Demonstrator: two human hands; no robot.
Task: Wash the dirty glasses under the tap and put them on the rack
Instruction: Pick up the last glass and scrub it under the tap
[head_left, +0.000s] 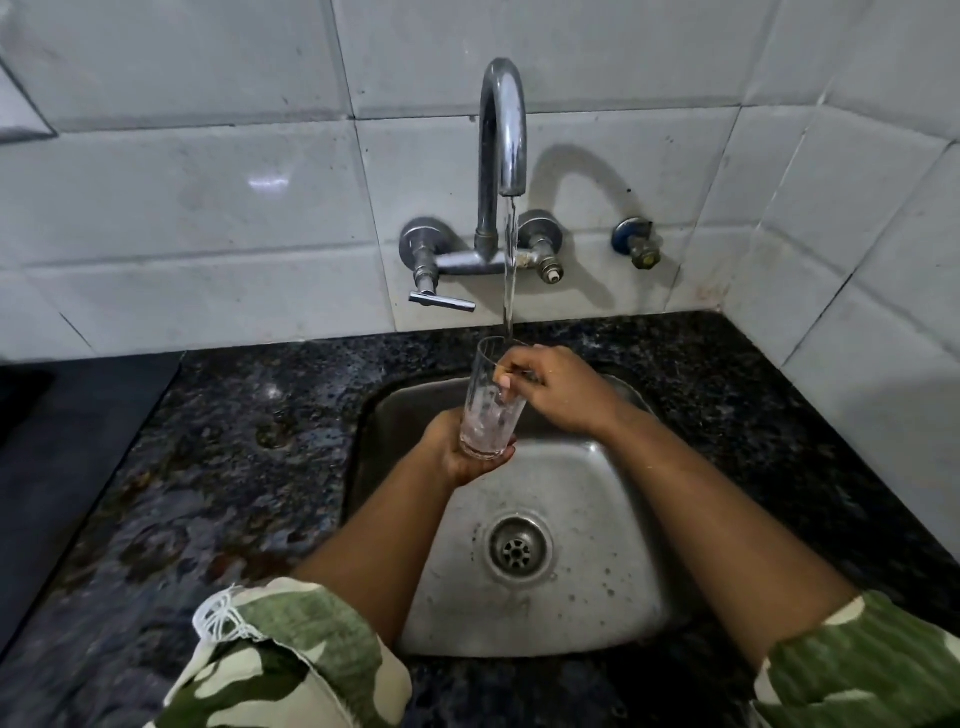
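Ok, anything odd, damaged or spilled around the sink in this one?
One thing: on the tap, the left valve has its lever handle, but the right valve ends in a bare stem, as if its handle is missing. The counter looks wet. The glass appears intact.

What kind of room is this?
Most likely a kitchen. A steel sink is set in a dark speckled stone counter, a tap runs from a tiled wall, and the hands are washing a drinking glass.

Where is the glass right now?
In the head view the glass is at centre, over the sink, under the tap's stream, its base held by the left hand, right hand at its rim.
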